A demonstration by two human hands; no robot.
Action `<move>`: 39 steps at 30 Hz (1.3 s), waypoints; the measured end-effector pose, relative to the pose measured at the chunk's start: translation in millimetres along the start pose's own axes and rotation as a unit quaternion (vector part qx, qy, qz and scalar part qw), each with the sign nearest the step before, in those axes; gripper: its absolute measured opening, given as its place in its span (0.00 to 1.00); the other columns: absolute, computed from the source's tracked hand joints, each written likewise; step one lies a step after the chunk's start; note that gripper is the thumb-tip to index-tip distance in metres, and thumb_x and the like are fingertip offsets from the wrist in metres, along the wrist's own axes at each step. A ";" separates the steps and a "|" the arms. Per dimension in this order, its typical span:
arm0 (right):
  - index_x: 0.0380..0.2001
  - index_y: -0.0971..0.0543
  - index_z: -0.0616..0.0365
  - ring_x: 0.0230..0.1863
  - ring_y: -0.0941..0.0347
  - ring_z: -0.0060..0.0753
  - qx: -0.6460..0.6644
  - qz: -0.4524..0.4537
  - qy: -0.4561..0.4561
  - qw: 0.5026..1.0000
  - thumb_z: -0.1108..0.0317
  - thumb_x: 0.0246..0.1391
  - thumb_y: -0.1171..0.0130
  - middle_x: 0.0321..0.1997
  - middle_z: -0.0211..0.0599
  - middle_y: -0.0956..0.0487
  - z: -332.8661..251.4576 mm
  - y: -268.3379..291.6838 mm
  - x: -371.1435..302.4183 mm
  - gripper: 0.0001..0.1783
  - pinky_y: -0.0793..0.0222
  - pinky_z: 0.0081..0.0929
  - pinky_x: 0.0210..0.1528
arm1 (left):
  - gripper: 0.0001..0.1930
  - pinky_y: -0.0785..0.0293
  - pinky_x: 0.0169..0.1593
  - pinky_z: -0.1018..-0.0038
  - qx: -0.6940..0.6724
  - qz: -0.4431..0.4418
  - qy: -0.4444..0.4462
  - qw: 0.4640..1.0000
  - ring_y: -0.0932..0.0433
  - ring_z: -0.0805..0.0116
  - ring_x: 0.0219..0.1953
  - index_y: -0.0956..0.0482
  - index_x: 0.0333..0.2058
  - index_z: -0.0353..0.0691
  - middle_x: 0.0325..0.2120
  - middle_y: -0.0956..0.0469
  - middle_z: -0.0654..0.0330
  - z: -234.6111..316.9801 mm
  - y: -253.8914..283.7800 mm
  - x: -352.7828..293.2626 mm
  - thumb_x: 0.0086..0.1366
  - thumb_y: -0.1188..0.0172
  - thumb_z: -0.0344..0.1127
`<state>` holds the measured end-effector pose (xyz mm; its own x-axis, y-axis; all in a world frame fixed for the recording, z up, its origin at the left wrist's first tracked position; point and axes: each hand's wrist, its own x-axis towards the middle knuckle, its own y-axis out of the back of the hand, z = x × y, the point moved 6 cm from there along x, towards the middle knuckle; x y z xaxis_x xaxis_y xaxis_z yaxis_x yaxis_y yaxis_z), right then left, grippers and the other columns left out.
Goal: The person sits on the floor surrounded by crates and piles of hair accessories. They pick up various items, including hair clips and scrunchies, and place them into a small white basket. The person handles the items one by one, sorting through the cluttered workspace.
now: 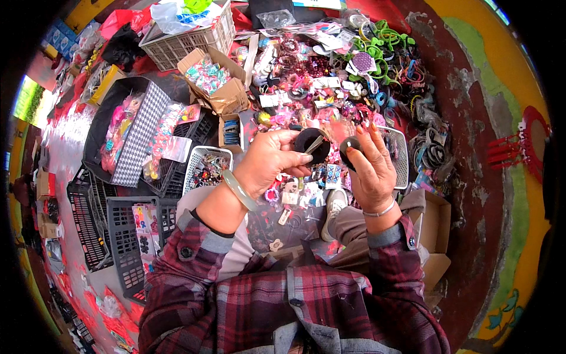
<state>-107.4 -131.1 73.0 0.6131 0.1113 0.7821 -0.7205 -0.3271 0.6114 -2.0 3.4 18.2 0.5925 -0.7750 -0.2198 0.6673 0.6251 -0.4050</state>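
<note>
My left hand (272, 159) pinches a thick black ring (302, 140) between thumb and fingers, in front of my chest. A thin, pale metallic strip (316, 144) crosses the ring's opening near the thumb tip; what it is I cannot make out. Just to the right, my right hand (372, 171) has its fingers bent around a dark round piece (346, 154), partly hidden by the thumb and fingers. The two pieces are apart. Beneath and beyond both hands spreads a dense pile of small hair accessories (318, 88), many on white cards.
White baskets (401, 154) (192, 171) stand either side of my knees. Leftward are a houndstooth box (140, 133), a grey crate (127, 236) and an open carton (227, 97) of packets. Green headbands (383, 50) lie far right. An empty-looking cardboard box (435, 221) sits near my right arm.
</note>
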 end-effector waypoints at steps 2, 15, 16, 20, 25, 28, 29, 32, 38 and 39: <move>0.32 0.24 0.55 0.56 0.36 0.47 -0.014 -0.016 0.005 1.000 0.77 0.40 0.42 0.50 0.42 0.27 0.9 -2.9 -1.2 0.12 0.36 0.34 0.54 | 0.16 0.25 0.25 0.83 -0.017 -0.002 0.019 1.000 0.22 0.72 0.23 0.29 0.42 0.29 0.26 0.23 0.57 -0.9 1.5 -1.1 0.53 0.41 0.25; 0.31 0.25 0.53 0.56 0.35 0.46 0.014 -0.077 0.067 0.995 0.74 0.40 0.43 0.50 0.41 0.28 -15.8 -9.8 1.7 0.10 0.34 0.33 0.53 | 0.15 0.25 0.26 0.85 -0.050 -0.019 0.047 0.997 0.22 0.75 0.24 0.28 0.42 0.31 0.27 0.23 0.59 -1.4 5.4 -2.9 0.54 0.42 0.26; 0.31 0.25 0.53 0.56 0.35 0.46 0.022 -0.080 0.072 0.994 0.74 0.40 0.43 0.50 0.41 0.28 -17.0 -10.1 1.9 0.10 0.34 0.33 0.53 | 0.15 0.25 0.26 0.85 -0.050 -0.020 0.046 0.997 0.22 0.75 0.24 0.28 0.41 0.31 0.27 0.23 0.59 -1.3 5.6 -2.9 0.54 0.42 0.27; 0.31 0.24 0.52 0.55 0.35 0.46 0.019 -0.105 0.071 0.992 0.74 0.40 0.45 0.50 0.42 0.28 -18.6 -12.7 3.0 0.10 0.32 0.32 0.51 | 0.14 0.25 0.26 0.86 -0.055 -0.012 0.048 0.997 0.22 0.76 0.24 0.27 0.41 0.31 0.26 0.23 0.60 -1.7 6.7 -1.9 0.54 0.41 0.27; 0.31 0.25 0.53 0.55 0.34 0.45 0.003 -0.102 0.073 0.992 0.74 0.39 0.46 0.48 0.42 0.28 -18.5 -14.1 3.9 0.11 0.32 0.32 0.51 | 0.14 0.25 0.26 0.85 -0.047 -0.013 0.058 0.997 0.22 0.76 0.23 0.26 0.39 0.31 0.26 0.23 0.60 -6.0 11.0 -0.8 0.53 0.40 0.28; 0.31 0.25 0.53 0.55 0.34 0.45 0.011 -0.105 0.068 0.992 0.74 0.39 0.46 0.48 0.42 0.28 -16.8 -16.9 2.3 0.11 0.32 0.32 0.51 | 0.15 0.24 0.27 0.84 -0.048 -0.005 0.068 0.997 0.22 0.75 0.23 0.27 0.39 0.31 0.26 0.23 0.59 -5.2 12.7 -1.2 0.53 0.40 0.29; 0.31 0.25 0.53 0.55 0.34 0.46 0.015 -0.107 0.064 0.992 0.74 0.39 0.46 0.48 0.43 0.28 -16.0 -17.7 1.7 0.11 0.32 0.32 0.51 | 0.15 0.24 0.27 0.84 -0.049 -0.001 0.072 0.996 0.22 0.75 0.23 0.27 0.39 0.31 0.26 0.23 0.59 -4.7 12.8 -1.4 0.53 0.40 0.29; 0.31 0.25 0.53 0.55 0.34 0.46 0.035 -0.101 0.044 0.993 0.74 0.39 0.45 0.48 0.43 0.28 -14.4 -17.0 3.5 0.11 0.32 0.32 0.51 | 0.15 0.24 0.27 0.84 -0.056 -0.002 0.072 0.996 0.22 0.75 0.22 0.27 0.40 0.30 0.26 0.23 0.58 -4.2 11.5 -1.7 0.53 0.41 0.29; 0.34 0.25 0.55 0.52 0.32 0.48 0.066 -0.121 -0.007 0.990 0.78 0.34 0.43 0.45 0.42 0.27 -6.1 -21.5 2.2 0.17 0.33 0.32 0.50 | 0.14 0.24 0.26 0.83 -0.082 -0.032 0.098 0.991 0.22 0.73 0.22 0.28 0.38 0.31 0.24 0.23 0.57 -10.1 14.5 2.7 0.55 0.42 0.32; 0.35 0.26 0.55 0.50 0.31 0.46 0.109 -0.121 -0.058 0.985 0.78 0.35 0.43 0.44 0.41 0.26 -0.6 -23.1 -1.1 0.18 0.32 0.31 0.48 | 0.14 0.25 0.25 0.84 -0.080 -0.023 0.096 0.992 0.22 0.74 0.21 0.27 0.38 0.31 0.23 0.23 0.57 -9.4 14.1 2.8 0.57 0.43 0.36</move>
<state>-91.6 -123.1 58.1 0.8004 0.1067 0.5899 -0.4696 -0.5001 0.7276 4.8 9.2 3.5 0.4561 -0.8155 -0.3562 0.6022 0.5775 -0.5511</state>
